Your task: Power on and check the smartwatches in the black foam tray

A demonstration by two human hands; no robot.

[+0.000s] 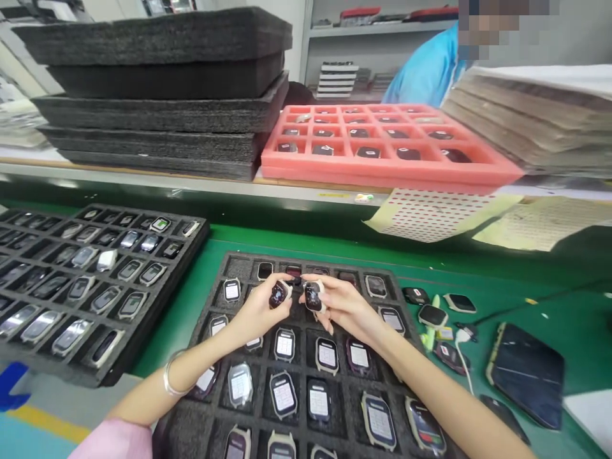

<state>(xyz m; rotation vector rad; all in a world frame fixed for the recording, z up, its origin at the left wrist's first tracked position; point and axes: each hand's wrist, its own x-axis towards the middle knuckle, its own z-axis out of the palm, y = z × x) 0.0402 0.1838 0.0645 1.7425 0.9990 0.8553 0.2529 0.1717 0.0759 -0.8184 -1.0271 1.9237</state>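
Observation:
In my left hand (264,305) is a smartwatch without a strap (279,294), its dark screen facing up. My right hand (345,298) grips a second strapless smartwatch (313,297) in a pale case, with a small pattern lit on its dark face. Both hands are close together above a black foam tray (306,344). Several watch bodies lie in its compartments, many with white lit screens, such as the smartwatch (285,344) just below my hands. My hands hide part of the compartments behind them.
Left stands another black foam tray (191,255) of watches. On the green mat (526,287) at right lie loose watches, a white cable (463,363) and a dark tablet-like device (528,373). The shelf holds black foam stacks (162,76) and a pink foam tray (382,172). A person in blue (423,67) is behind.

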